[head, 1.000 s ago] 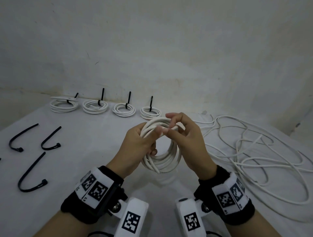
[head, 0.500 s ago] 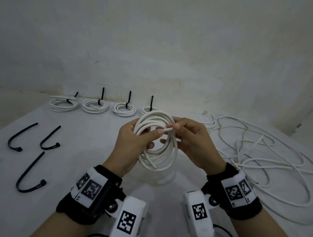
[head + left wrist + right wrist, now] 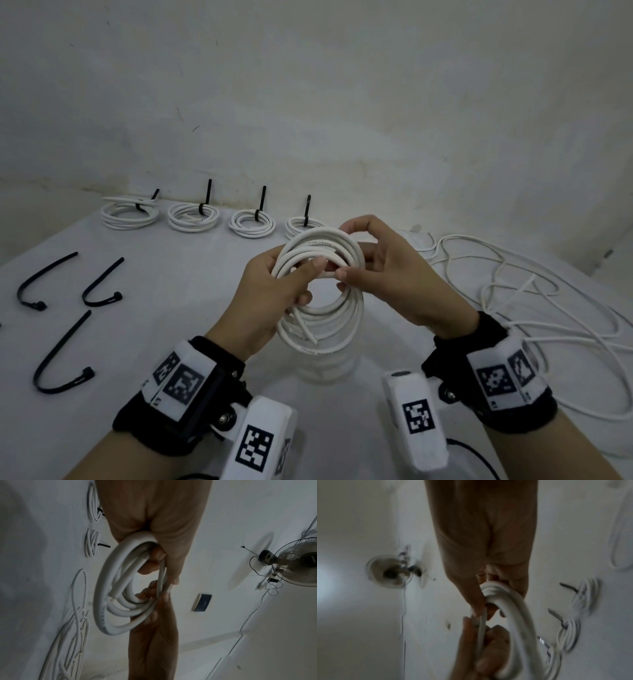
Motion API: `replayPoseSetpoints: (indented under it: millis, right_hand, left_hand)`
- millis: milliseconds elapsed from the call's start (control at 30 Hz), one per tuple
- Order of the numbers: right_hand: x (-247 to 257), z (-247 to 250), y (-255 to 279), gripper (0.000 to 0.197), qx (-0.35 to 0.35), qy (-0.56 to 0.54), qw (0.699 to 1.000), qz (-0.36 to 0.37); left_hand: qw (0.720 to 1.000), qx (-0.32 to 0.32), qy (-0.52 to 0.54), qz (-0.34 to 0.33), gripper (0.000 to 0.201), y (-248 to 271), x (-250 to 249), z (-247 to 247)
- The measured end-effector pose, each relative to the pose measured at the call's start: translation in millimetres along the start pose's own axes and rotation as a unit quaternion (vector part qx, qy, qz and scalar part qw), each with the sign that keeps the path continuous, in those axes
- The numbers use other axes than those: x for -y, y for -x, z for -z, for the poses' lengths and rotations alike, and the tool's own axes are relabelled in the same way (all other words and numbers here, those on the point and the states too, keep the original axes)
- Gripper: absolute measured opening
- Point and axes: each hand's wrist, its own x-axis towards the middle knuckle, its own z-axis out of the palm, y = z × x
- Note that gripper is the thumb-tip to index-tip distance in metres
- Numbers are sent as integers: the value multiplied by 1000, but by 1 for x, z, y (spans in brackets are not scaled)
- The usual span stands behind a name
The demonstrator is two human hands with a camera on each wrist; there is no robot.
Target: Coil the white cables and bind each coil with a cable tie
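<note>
Dim, even, greyish light throughout, with only soft shadows on the table [image 3: 171, 308]. Head view is sharp but bowed at its edges; right wrist view is heavily motion-blurred.

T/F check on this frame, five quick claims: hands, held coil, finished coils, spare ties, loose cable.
1. Both the left hand and the right hand grip the unbound white cable coil. True.
2. A black cable tie already binds the held coil. False: none shows on it.
3. Four tied white coils line the back of the white table. True.
4. The loose black cable ties lie on the person's right. False: on their left.
5. The loose white cable tangle lies on the right. True.
</note>
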Motion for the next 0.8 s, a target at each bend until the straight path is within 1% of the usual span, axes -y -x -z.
replayPoseSetpoints:
  millis: [33,67,100,133,167,200,267,333,433,467,567,633,733,800]
  right_hand:
    - [1,-3,1,39,-17,93,995,40]
    - [0,-6,1,36,-39,176,981,77]
    - [-1,-10,1,34,-64,237,963,106]
    - [-2,-13,1,34,-89,275,949,129]
    - [-3,-16,0,34,-108,289,941,143]
    - [-4,-18,0,35,-118,288,939,149]
    - [-6,-19,-1,34,-117,264,946,145]
    - [-9,-20,-1,32,-104,253,950,149]
    - [-12,-23,-3,32,-106,268,942,171]
    - [-12,-24,-4,34,-114,284,935,180]
    - [-14,-25,-9,45,-136,354,896,232]
    - [-15,-26,-10,42,-137,391,873,256]
    - [-17,-24,-11,35,-156,463,826,283]
    - [-19,-20,-13,32,-160,479,808,304]
  left_hand:
    - [1000,-4,-1,0,7,0,0,0]
    - [1000,-8,-4,2,10,0,0,-1]
    - [1000,-12,-7,4,16,0,1,-1]
    - [1000,-16,-14,4,20,0,2,0]
    - [999,-22,-24,1,24,0,3,0]
    - [999,-30,-34,-5,26,0,3,0]
    - [997,-52,-49,-21,28,0,4,2]
    - [996,-68,-47,-39,24,1,4,2]
    - [995,-84,-8,-48,16,2,6,1]
    - [995,-85,6,-49,16,3,6,1]
    - [995,-81,12,-51,17,2,4,0]
    - [997,-63,-2,-42,16,2,3,1]
    - [999,-31,-32,-10,14,1,4,2]
    - [999,-20,-48,4,10,1,5,0]
